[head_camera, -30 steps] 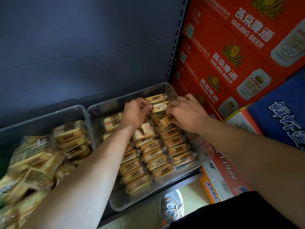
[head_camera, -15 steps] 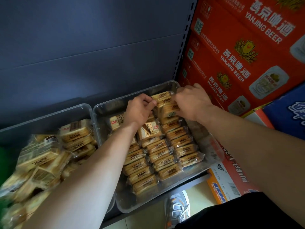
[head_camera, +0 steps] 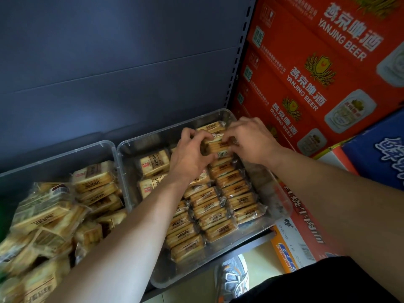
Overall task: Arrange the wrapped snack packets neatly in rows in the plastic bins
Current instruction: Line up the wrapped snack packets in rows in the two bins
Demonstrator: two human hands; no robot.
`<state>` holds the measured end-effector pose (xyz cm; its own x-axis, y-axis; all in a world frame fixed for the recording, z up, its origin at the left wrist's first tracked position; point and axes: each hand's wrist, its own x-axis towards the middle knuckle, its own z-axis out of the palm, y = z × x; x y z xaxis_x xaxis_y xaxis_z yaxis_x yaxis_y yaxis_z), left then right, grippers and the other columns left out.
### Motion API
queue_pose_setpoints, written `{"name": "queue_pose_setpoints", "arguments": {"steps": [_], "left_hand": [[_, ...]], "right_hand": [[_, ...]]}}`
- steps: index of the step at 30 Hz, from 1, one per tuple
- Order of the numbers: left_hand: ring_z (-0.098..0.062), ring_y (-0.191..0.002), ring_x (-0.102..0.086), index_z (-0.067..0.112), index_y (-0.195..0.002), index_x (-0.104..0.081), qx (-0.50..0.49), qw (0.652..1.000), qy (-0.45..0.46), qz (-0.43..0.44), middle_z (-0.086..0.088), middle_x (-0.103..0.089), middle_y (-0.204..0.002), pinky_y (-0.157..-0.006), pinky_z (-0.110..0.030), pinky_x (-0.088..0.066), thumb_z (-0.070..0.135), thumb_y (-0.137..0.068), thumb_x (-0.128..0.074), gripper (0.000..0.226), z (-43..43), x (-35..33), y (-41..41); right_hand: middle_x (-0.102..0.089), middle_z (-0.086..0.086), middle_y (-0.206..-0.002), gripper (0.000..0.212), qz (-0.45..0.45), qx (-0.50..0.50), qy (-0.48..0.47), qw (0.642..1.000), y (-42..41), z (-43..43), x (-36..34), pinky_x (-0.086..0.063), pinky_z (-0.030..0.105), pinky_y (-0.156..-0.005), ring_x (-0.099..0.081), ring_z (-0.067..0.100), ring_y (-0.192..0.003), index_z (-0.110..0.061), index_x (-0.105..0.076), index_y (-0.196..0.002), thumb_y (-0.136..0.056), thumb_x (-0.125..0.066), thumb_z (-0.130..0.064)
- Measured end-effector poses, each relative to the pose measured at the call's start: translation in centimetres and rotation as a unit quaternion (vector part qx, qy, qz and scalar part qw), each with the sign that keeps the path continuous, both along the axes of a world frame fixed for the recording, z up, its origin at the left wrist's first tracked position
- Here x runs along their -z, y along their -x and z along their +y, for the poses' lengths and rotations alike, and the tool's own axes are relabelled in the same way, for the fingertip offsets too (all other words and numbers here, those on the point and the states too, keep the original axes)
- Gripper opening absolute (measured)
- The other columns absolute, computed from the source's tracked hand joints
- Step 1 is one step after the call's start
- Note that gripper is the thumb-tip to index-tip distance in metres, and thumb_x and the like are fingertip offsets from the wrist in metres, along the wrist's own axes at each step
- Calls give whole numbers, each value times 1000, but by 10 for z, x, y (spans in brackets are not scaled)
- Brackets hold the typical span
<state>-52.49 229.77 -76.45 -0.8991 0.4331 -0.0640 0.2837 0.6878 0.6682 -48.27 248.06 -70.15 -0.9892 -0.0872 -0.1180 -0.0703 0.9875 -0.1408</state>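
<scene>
Two clear plastic bins stand side by side on a shelf. The right bin [head_camera: 220, 115] holds wrapped snack packets [head_camera: 213, 212] in neat rows, with a few loose ones [head_camera: 154, 164] at its left. The left bin [head_camera: 54, 157] holds a jumbled heap of the same packets [head_camera: 48, 217]. My left hand [head_camera: 190, 155] and my right hand [head_camera: 251, 138] meet at the far end of the right row. Both pinch one packet [head_camera: 218, 146] between them, from its two ends.
Red Yanjing beer cartons [head_camera: 317, 68] are stacked right of the shelf upright [head_camera: 241, 51]. A blue carton [head_camera: 376, 147] and an orange-white box [head_camera: 293, 241] stand below them. A dark back panel [head_camera: 109, 62] rises behind the bins. A sneaker [head_camera: 232, 278] shows on the floor.
Both hands have drawn together at the far end of the right row, now pinching one packet from both ends. The view has shifted slightly.
</scene>
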Motion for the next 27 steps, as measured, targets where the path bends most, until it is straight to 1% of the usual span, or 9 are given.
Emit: {"name": "queue_pose_setpoints", "arguments": {"steps": [2, 5, 8, 10, 12, 14, 17, 21, 27], "left_hand": [[-16, -112, -49, 48, -116, -49, -10, 1000, 12, 1, 11, -33, -125, -91, -36, -52, 44, -82, -80, 46, 1, -1, 2], [-16, -108, -51, 48, -115, -47, 3, 1000, 8, -4, 11, -31, -123, -87, -35, -53, 44, -83, -80, 46, 14, -4, -3], [-14, -114, -45, 45, -119, -51, -11, 1000, 8, 13, 10, -32, -125, -89, -29, -44, 42, -82, -81, 47, 13, -2, -5], [-14, -117, -39, 41, -122, -55, -18, 998, 26, 58, 7, -32, -125, -92, -28, -41, 41, -81, -81, 48, 14, -1, -10], [-16, -118, -36, 37, -124, -58, -17, 993, 54, 107, 5, -33, -125, -95, -31, -43, 39, -81, -82, 49, 16, -3, -14], [-19, -123, -36, 34, -125, -59, 3, 983, 83, 162, 3, -38, -132, -102, -37, -44, 37, -80, -81, 50, 17, -4, -16], [-23, -135, -35, 32, -124, -62, 85, 970, 93, 208, 4, -46, -142, -111, -45, -38, 27, -85, -76, 42, 20, -1, -14], [-15, -133, -35, 34, -117, -65, 90, 980, 62, 168, 11, -48, -139, -110, -37, -33, 31, -87, -75, 32, 21, 1, -12], [-14, -126, -41, 33, -112, -68, 54, 984, 53, 164, 12, -52, -133, -106, -36, -34, 34, -85, -77, 29, 24, 3, -10]], "right_hand": [[-61, -7, -124, 27, 4, 26, 78, 997, -2, 4, -1, -36, 41, -103, -47, 17, -117, -29, -73, -111, -85, -80, -28], [-53, -6, -126, 34, 31, 76, 111, 990, -13, 20, -4, -38, 39, -106, -42, 16, -119, -28, -71, -113, -81, -83, -31], [-51, -5, -126, 45, 31, 143, 157, 977, -13, 27, -2, -40, 38, -105, -45, 17, -122, -30, -65, -122, -81, -83, -34], [-56, -7, -116, 44, 22, 176, 206, 962, -13, 30, 2, -48, 40, -98, -55, 15, -111, -29, -64, -121, -81, -84, -32], [-60, -9, -109, 42, -3, 174, 237, 956, -14, 30, 5, -52, 40, -93, -59, 12, -100, -27, -64, -119, -82, -83, -27], [-61, -10, -106, 42, -23, 164, 244, 956, -15, 27, 8, -53, 38, -91, -58, 8, -95, -26, -63, -121, -84, -82, -23], [-60, -14, -102, 42, -22, 162, 249, 955, -16, 29, 10, -52, 36, -88, -57, 5, -92, -27, -63, -121, -83, -82, -23], [-59, -9, -109, 43, -25, 154, 228, 961, -16, 30, 12, -53, 39, -89, -58, 11, -99, -29, -63, -121, -83, -82, -27], [-54, -4, -121, 48, -44, 139, 179, 973, -17, 26, 9, -50, 39, -97, -53, 12, -107, -25, -61, -128, -84, -81, -31]]}}
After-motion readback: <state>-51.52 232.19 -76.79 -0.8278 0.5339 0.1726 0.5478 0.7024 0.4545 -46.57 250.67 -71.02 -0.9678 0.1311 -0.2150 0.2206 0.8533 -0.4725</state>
